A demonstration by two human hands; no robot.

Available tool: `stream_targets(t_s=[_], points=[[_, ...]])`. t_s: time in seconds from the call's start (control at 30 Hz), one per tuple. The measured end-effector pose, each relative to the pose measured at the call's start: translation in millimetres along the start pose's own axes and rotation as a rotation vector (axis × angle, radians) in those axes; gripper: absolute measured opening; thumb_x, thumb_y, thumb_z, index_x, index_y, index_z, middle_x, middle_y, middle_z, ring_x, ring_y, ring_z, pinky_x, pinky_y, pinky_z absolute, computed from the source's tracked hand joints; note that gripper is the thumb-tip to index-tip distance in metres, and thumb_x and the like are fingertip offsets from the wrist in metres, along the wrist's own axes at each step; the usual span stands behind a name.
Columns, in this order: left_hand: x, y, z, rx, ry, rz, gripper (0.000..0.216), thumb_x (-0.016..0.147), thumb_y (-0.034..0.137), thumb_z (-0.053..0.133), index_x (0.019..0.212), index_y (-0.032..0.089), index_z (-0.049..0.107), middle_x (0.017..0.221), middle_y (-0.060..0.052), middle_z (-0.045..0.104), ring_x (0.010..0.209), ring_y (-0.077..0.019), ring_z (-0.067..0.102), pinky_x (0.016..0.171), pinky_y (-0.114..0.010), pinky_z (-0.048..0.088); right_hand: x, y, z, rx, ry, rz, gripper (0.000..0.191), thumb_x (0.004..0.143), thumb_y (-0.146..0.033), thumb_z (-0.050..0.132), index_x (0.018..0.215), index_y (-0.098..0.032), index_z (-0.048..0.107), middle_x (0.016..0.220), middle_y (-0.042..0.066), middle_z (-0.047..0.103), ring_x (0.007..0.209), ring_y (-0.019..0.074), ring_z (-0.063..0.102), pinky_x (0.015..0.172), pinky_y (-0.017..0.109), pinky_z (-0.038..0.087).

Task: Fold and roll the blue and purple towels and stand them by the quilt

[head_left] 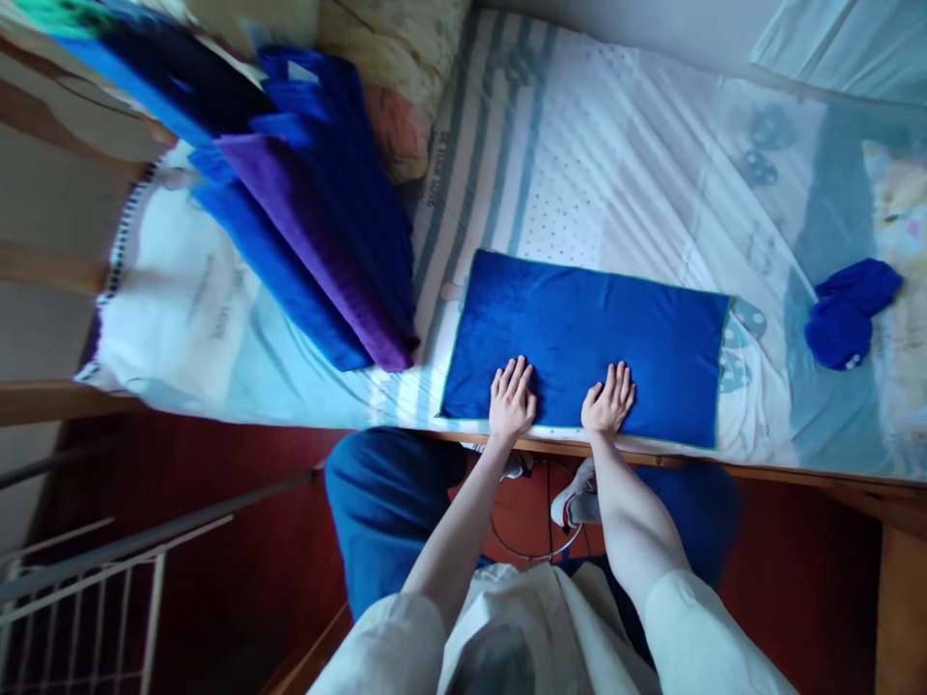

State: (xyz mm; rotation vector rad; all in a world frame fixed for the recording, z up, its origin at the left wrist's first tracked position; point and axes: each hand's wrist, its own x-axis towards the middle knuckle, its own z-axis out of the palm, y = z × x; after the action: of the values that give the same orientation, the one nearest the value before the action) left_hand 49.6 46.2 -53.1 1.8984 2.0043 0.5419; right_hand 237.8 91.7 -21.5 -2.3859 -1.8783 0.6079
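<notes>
A blue towel [594, 309] with thin green edging lies spread as a rectangle along the near edge of the bed. On its near left part my left hand [513, 398] rests palm down, fingers stretched out. My right hand [609, 399] presses flat on the near middle of the same towel, its fingers extended and the thumb apart. Neither hand grips anything. Small creases show in the cloth, and its far edge runs slightly downward to the right.
Left of the towel lie folded blue cloths [340, 183] and a purple cloth [319, 241]. A crumpled blue cloth [847, 314] sits at the right, beside a cat-print pillow [902, 217]. The wooden bed edge [782, 473] runs before my knees. A white wire rack [94, 608] stands lower left.
</notes>
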Motion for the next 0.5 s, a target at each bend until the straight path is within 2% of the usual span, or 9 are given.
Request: stream_targets(t_s=[0.1, 0.17, 0.2, 0.27, 0.33, 0.4, 0.43, 0.5], points=[[1.4, 15.7, 4.5, -0.023, 0.034, -0.082, 0.058, 0.095, 0.018, 0.04, 0.152, 0.016, 0.048, 0.166, -0.013, 0.037, 0.16, -0.0253, 0.021, 0.132, -0.057, 0.015, 0.7, 1.6, 5.5, 0.027, 0.056, -0.018, 0.062, 0.1, -0.023, 0.026, 0.158, -0.008, 0.04, 0.17, 0.018, 0.026, 0.162, 0.0277, 0.015, 0.13, 0.059, 0.015], [5.9, 38.9, 13.4, -0.093, 0.069, -0.121, 0.056, 0.095, 0.017, 0.038, 0.15, 0.015, 0.049, 0.167, -0.014, 0.033, 0.161, -0.0256, 0.013, 0.132, -0.061, 0.012, 1.8, 5.4, 10.3, 0.041, 0.094, -0.034, 0.06, 0.101, -0.024, 0.027, 0.157, -0.009, 0.042, 0.169, 0.019, 0.029, 0.161, 0.0278, 0.017, 0.129, 0.06, 0.017], [9.7, 53.5, 19.4, -0.154, 0.067, -0.096, 0.056, 0.095, 0.016, 0.037, 0.15, 0.016, 0.048, 0.168, -0.015, 0.032, 0.162, -0.0253, 0.011, 0.131, -0.062, 0.012, 2.5, 8.0, 12.9, 0.043, 0.109, -0.04, 0.059, 0.101, -0.023, 0.027, 0.156, -0.009, 0.043, 0.168, 0.02, 0.031, 0.161, 0.0279, 0.02, 0.128, 0.06, 0.018], [20.1, 83.3, 33.2, -0.314, 0.01, 0.058, 0.057, 0.096, 0.017, 0.036, 0.152, 0.017, 0.044, 0.168, -0.014, 0.031, 0.162, -0.0244, 0.012, 0.131, -0.061, 0.019, 3.9, 13.9, 17.8, 0.038, 0.124, -0.056, 0.058, 0.1, -0.022, 0.028, 0.154, -0.01, 0.045, 0.166, 0.02, 0.036, 0.159, 0.0279, 0.026, 0.127, 0.06, 0.021], [32.8, 103.9, 46.0, -0.479, -0.07, 0.276, 0.056, 0.097, 0.021, 0.039, 0.153, 0.017, 0.043, 0.168, -0.014, 0.032, 0.16, -0.0249, 0.02, 0.129, -0.058, 0.029, 5.0, 19.3, 22.4, 0.028, 0.131, -0.085, 0.057, 0.1, -0.02, 0.028, 0.154, -0.011, 0.046, 0.163, 0.02, 0.04, 0.156, 0.0271, 0.031, 0.126, 0.06, 0.025], [44.2, 104.7, 53.2, -0.584, -0.122, 0.414, 0.053, 0.098, 0.022, 0.042, 0.15, 0.017, 0.047, 0.165, -0.015, 0.038, 0.158, -0.0246, 0.027, 0.126, -0.053, 0.036, 5.7, 22.4, 26.4, 0.027, 0.17, -0.119, 0.056, 0.101, -0.02, 0.029, 0.154, -0.012, 0.046, 0.161, 0.021, 0.044, 0.155, 0.027, 0.034, 0.124, 0.059, 0.028], [48.2, 96.3, 53.3, -0.607, -0.119, 0.423, 0.051, 0.098, 0.022, 0.041, 0.148, 0.017, 0.049, 0.163, -0.015, 0.043, 0.156, -0.0241, 0.031, 0.125, -0.052, 0.039, 5.9, 22.8, 28.1, 0.032, 0.207, -0.131, 0.055, 0.101, -0.021, 0.03, 0.153, -0.012, 0.047, 0.16, 0.021, 0.045, 0.154, 0.0275, 0.035, 0.123, 0.059, 0.029], [51.0, 64.2, 44.7, -0.601, -0.052, 0.335, 0.047, 0.098, 0.018, 0.037, 0.142, 0.017, 0.054, 0.156, -0.015, 0.052, 0.152, -0.0226, 0.039, 0.123, -0.051, 0.041, 5.9, 21.7, 30.9, 0.045, 0.295, -0.146, 0.054, 0.101, -0.023, 0.033, 0.15, -0.011, 0.05, 0.157, 0.022, 0.048, 0.153, 0.0295, 0.037, 0.122, 0.061, 0.03]])
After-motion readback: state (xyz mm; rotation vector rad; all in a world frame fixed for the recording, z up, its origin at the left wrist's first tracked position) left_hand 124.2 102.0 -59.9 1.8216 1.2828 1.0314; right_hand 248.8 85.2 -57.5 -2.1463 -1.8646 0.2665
